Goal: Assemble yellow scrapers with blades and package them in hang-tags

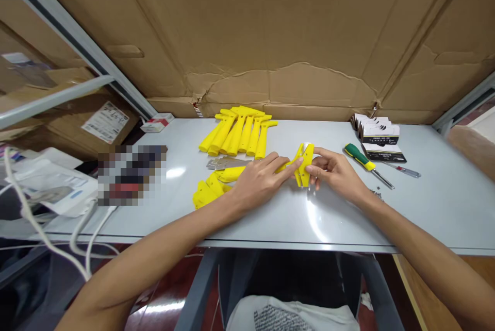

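A white garment with dark print (286, 320) lay nearest the camera at six o'clock, below the edge of a pale worktable (270, 228) where a seated worker handled a yellow plastic scraper head (308, 158). The piece stood at one o'clock from the worker, between both hands, its flared end towards the right.

By its look, the plastic was light and stiff, with smooth faces that might slip under a fingertip. The narrow neck and broad side edges seemed the surest holds, clear of any thin edge at the mouth.

The left hand (261, 179) lay palm down, its index finger stretched onto the head and the others loosely curled over the neck side. The right hand (336, 170) met it from three o'clock, thumb and fingers nearly closed in a light pinch on the outer edge. Both forearms slanted inward, wrists low over the surface.

Yellow handles (242, 135) fanned out at twelve o'clock, with flat metal blades (222, 163) just nearer and loose yellow shells (204, 195) at eleven. A green-and-yellow screwdriver (359, 155) and small screws (378, 195) lay towards two, near printed cards (381, 137) and a slim clear-handled screwdriver (408, 171).
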Tool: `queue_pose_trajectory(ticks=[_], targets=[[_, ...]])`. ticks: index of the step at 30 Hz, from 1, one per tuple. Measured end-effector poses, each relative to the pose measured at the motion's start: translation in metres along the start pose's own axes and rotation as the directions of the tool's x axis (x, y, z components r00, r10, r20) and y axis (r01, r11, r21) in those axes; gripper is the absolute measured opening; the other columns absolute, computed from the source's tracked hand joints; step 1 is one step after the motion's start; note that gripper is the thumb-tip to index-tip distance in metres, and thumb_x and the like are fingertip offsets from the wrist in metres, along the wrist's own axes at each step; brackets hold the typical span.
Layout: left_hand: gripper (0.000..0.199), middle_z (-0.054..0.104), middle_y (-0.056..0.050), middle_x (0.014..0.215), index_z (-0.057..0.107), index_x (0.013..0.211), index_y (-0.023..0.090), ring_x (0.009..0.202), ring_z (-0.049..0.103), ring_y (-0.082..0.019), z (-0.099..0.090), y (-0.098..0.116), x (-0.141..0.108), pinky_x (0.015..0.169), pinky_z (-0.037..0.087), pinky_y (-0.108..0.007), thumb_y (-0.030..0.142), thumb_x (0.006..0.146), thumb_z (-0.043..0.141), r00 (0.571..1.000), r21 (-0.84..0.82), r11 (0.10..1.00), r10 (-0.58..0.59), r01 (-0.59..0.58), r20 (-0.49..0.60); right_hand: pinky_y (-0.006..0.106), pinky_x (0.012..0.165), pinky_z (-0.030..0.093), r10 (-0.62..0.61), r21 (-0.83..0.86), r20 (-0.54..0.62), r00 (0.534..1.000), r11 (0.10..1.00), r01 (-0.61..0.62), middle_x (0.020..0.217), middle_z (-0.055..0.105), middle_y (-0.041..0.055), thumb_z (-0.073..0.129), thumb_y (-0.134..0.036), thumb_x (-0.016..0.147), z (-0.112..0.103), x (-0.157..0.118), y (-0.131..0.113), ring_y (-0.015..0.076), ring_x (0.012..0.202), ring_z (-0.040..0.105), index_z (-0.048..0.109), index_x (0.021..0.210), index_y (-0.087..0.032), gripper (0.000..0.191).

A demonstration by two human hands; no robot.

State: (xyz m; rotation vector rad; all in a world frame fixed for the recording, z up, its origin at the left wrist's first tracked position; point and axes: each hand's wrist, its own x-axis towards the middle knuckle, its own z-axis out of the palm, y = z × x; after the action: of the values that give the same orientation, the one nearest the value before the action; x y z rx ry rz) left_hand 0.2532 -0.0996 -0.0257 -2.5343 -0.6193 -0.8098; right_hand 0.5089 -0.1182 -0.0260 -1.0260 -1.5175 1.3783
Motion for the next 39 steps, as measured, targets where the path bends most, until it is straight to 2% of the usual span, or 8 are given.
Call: queue_pose_trajectory(ticks=[5, 12, 18, 24, 28, 31, 34, 39], targets=[[0.036, 0.08, -0.005, 0.108, 0.06, 0.144, 0.015, 0.09, 0.07, -0.019, 0.002, 0.0, 0.0, 0.071, 0.056, -0.031, 0.019, 0.109, 0.067, 1.0, -0.073, 0.997, -0.012, 0.014, 0.023, 0.03, 0.058, 0.061, 0.009, 0.008, -0.011, 1.0, 1.0, -0.008, 0.079, 0.078, 0.0022, 0.093, -0.049, 0.085, -0.001, 0.001, 0.005, 0.0164, 0.061, 0.07, 0.069, 0.14, -0.017, 0.067], [0.039, 0.08, -0.006, 0.106, 0.057, 0.151, 0.014, 0.093, 0.071, -0.019, 0.002, 0.0, -0.001, 0.08, 0.059, -0.032, 0.025, 0.114, 0.061, 0.994, -0.212, 0.971, -0.101, 0.107, 0.038, 0.03, 0.057, 0.061, 0.015, 0.025, -0.008, 1.0, 1.0, -0.014, 0.076, 0.077, 0.0004, 0.095, -0.048, 0.083, 0.001, 0.0, 0.004, 0.0152, 0.057, 0.069, 0.07, 0.129, -0.02, 0.059], [0.051, 0.08, -0.006, 0.111, 0.052, 0.155, 0.02, 0.089, 0.07, -0.018, -0.001, -0.002, -0.002, 0.067, 0.054, -0.029, 0.002, 0.108, 0.055, 0.998, -0.037, 0.998, 0.056, -0.056, 0.014, 0.03, 0.055, 0.059, 0.031, -0.003, -0.048, 0.998, 1.0, -0.031, 0.077, 0.076, -0.0004, 0.098, -0.051, 0.078, 0.004, -0.001, 0.005, 0.0148, 0.057, 0.067, 0.064, 0.113, -0.022, 0.057], [0.043, 0.081, -0.005, 0.111, 0.061, 0.143, 0.018, 0.086, 0.069, -0.019, -0.003, -0.002, 0.001, 0.068, 0.057, -0.03, 0.003, 0.103, 0.061, 0.996, -0.08, 0.995, 0.055, -0.06, -0.065, 0.028, 0.059, 0.051, -0.007, -0.108, -0.019, 1.0, 0.994, 0.005, 0.076, 0.07, 0.0, 0.089, -0.053, 0.088, 0.005, -0.002, 0.002, 0.0119, 0.062, 0.061, 0.069, 0.09, -0.019, 0.039], [0.033, 0.082, -0.007, 0.106, 0.066, 0.136, 0.013, 0.087, 0.071, -0.02, -0.006, 0.003, 0.006, 0.07, 0.059, -0.033, 0.019, 0.103, 0.066, 0.996, -0.168, 0.986, -0.022, 0.007, -0.088, 0.03, 0.064, 0.052, -0.023, -0.152, -0.057, 0.998, 0.988, 0.014, 0.089, 0.074, 0.0041, 0.087, -0.056, 0.088, 0.009, -0.004, -0.003, 0.0161, 0.077, 0.064, 0.071, 0.092, -0.02, 0.039], [0.038, 0.079, -0.005, 0.095, 0.064, 0.141, 0.009, 0.08, 0.069, -0.018, -0.007, 0.006, 0.007, 0.068, 0.057, -0.031, 0.028, 0.108, 0.067, 0.988, -0.185, 0.979, -0.106, 0.083, -0.114, 0.031, 0.064, 0.051, -0.056, -0.202, -0.09, 0.994, 0.979, 0.037, 0.085, 0.071, 0.0035, 0.088, -0.056, 0.088, 0.014, -0.006, -0.006, 0.016, 0.077, 0.061, 0.068, 0.083, -0.021, 0.041], [0.038, 0.077, -0.004, 0.093, 0.066, 0.145, 0.012, 0.081, 0.068, -0.017, -0.007, 0.005, 0.006, 0.069, 0.055, -0.03, 0.03, 0.111, 0.065, 0.985, -0.198, 0.972, -0.146, 0.126, -0.09, 0.03, 0.061, 0.05, -0.08, -0.183, -0.111, 0.991, 0.981, 0.059, 0.078, 0.067, 0.0018, 0.089, -0.056, 0.086, 0.019, -0.01, -0.011, 0.0146, 0.072, 0.059, 0.064, 0.076, -0.021, 0.044], [0.037, 0.078, -0.005, 0.098, 0.074, 0.141, 0.015, 0.083, 0.069, -0.016, -0.009, 0.002, 0.007, 0.074, 0.055, -0.029, 0.034, 0.111, 0.066, 0.965, -0.377, 0.894, -0.262, 0.242, -0.002, 0.029, 0.057, 0.054, -0.068, -0.048, -0.143, 0.987, 0.997, 0.062, 0.073, 0.071, 0.0013, 0.087, -0.055, 0.089, 0.02, -0.013, -0.017, 0.013, 0.06, 0.061, 0.075, 0.096, -0.021, 0.038]])
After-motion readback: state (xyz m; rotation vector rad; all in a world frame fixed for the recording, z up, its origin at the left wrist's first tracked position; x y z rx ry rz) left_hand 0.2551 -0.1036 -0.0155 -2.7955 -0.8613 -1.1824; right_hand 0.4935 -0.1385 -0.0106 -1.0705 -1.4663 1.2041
